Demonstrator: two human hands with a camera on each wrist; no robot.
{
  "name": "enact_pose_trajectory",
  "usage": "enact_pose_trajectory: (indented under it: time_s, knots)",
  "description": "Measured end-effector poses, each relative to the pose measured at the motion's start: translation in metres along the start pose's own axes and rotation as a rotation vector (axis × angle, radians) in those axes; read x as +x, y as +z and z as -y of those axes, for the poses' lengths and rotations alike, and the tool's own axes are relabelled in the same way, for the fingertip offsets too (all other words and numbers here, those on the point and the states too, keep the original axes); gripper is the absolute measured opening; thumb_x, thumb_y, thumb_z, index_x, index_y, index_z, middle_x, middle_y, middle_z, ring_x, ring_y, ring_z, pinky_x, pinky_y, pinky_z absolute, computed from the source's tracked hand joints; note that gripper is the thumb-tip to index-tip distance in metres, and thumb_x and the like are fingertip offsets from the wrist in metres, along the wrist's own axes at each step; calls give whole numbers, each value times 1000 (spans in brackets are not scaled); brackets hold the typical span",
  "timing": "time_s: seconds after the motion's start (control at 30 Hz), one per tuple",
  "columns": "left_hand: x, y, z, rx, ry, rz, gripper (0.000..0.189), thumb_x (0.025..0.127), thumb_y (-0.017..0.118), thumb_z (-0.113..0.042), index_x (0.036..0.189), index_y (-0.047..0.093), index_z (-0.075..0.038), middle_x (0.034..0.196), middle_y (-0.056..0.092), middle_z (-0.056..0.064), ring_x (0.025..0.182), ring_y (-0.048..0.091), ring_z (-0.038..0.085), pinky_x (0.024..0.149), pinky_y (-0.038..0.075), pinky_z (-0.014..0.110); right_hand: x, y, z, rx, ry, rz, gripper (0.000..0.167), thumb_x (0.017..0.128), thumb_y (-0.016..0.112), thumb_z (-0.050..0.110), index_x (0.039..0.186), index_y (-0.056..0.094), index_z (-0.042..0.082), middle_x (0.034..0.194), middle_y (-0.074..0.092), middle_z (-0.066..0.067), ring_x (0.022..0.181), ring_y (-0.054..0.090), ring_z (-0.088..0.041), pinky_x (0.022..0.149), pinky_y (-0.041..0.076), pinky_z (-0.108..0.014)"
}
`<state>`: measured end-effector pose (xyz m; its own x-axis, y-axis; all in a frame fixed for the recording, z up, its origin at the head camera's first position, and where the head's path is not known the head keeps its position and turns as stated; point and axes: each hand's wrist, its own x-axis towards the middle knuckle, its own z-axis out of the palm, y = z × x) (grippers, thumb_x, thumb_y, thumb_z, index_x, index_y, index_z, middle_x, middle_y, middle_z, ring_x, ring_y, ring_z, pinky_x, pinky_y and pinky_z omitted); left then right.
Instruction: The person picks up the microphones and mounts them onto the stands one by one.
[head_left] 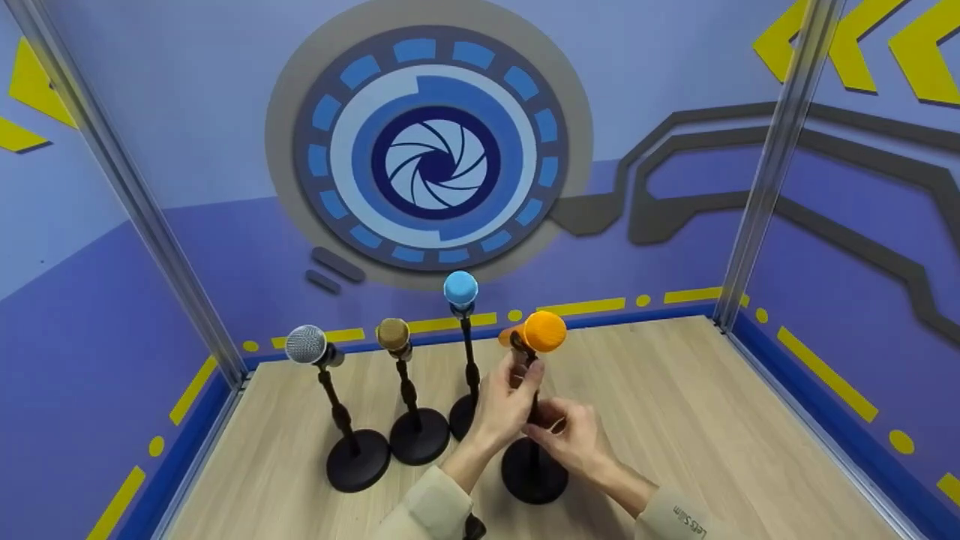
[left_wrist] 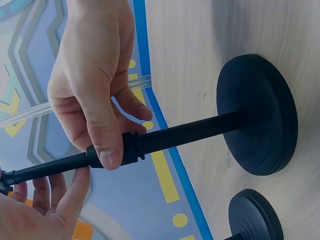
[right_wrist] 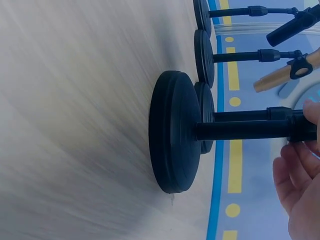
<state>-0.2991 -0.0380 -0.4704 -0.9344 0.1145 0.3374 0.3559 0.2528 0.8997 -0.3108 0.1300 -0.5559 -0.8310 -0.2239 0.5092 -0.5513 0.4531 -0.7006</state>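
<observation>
An orange microphone [head_left: 545,331] is clipped on top of a black desk microphone stand [head_left: 534,480] with a round base on the table. My left hand [head_left: 504,397] holds the stand's thin upper pole just below the clip, fingers behind it. Lower down, my right hand [head_left: 576,439] grips the thicker collar [left_wrist: 132,146] at the middle of the pole, thumb on one side and fingers on the other. In the right wrist view, the right fingers [right_wrist: 295,170] curl by the collar, above the lower tube. The round base stands flat on the wood.
To the left stand three more stands, with a silver microphone [head_left: 306,345], a brown-gold microphone [head_left: 394,334] and a light blue microphone [head_left: 460,289]. A small dark object [head_left: 474,527] shows by the left sleeve. Printed panels [head_left: 637,277] wall in the wooden table [head_left: 675,390].
</observation>
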Motion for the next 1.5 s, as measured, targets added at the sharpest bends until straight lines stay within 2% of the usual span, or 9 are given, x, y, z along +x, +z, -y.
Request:
enact_pose_trajectory:
  time_s: [0.17, 0.3, 0.43, 0.63, 0.77, 0.97, 1.17, 1.5]
  knots:
    - [1, -1, 0, -12, -3, 0, 23, 116, 63, -38, 115, 69, -16, 95, 68, 0, 87, 67, 10, 81, 56, 29, 4, 2, 5, -50, 96, -14, 24, 88, 98, 30, 93, 76, 23, 79, 76, 10, 70, 64, 1, 67, 56, -22]
    - [1, 0, 0, -22, -2, -1, 23, 116, 62, -38, 114, 69, -16, 95, 67, 0, 85, 66, 11, 80, 54, 29, 5, 0, 8, -83, 156, 4, 31, 87, 98, 35, 92, 71, 21, 78, 72, 6, 70, 61, -2, 67, 52, -20]
    - [1, 1, 0, -26, -5, -7, 22, 116, 63, -37, 113, 69, -16, 93, 66, 0, 85, 66, 12, 79, 53, 28, 5, -4, 8, -42, 148, 50, 29, 89, 97, 35, 104, 75, 22, 89, 77, 5, 80, 67, -4, 75, 56, -24]
    - [0, 0, 0, -35, -15, -15, 22, 115, 64, -37, 112, 69, -16, 94, 70, 5, 85, 69, 17, 76, 53, 28, 6, -10, 6, 169, 106, 197, 27, 102, 82, 25, 129, 79, 20, 115, 84, -4, 102, 76, -9, 85, 61, -29]
    - [-1, 0, 0, -53, -20, -12, 23, 116, 63, -37, 113, 68, -15, 96, 71, 12, 85, 68, 19, 75, 53, 28, 6, -12, 6, 236, 87, 235, 31, 104, 76, 13, 135, 78, 15, 124, 83, -10, 111, 76, -16, 89, 60, -29]
    - [-2, 2, 1, -43, -12, -26, 21, 115, 64, -37, 116, 69, -17, 96, 73, 14, 84, 68, 15, 77, 52, 27, 5, -14, 7, 240, 79, 225, 31, 102, 76, 8, 132, 80, 15, 123, 84, -8, 113, 76, -23, 91, 59, -29]
    - [-2, 4, 2, -15, 0, -44, 17, 116, 63, -33, 119, 70, -18, 95, 74, 10, 87, 72, 16, 81, 56, 28, 4, -13, 7, 225, 77, 197, 28, 102, 80, 13, 130, 81, 17, 117, 85, -5, 106, 75, -15, 87, 60, -27]
    - [-1, 5, 3, -7, 11, -54, 23, 115, 65, -38, 120, 72, -16, 96, 74, 7, 91, 74, 16, 85, 60, 29, 6, -7, 5, 185, 121, 116, 20, 95, 89, 18, 115, 84, 17, 100, 84, -5, 88, 74, -6, 76, 61, -24]
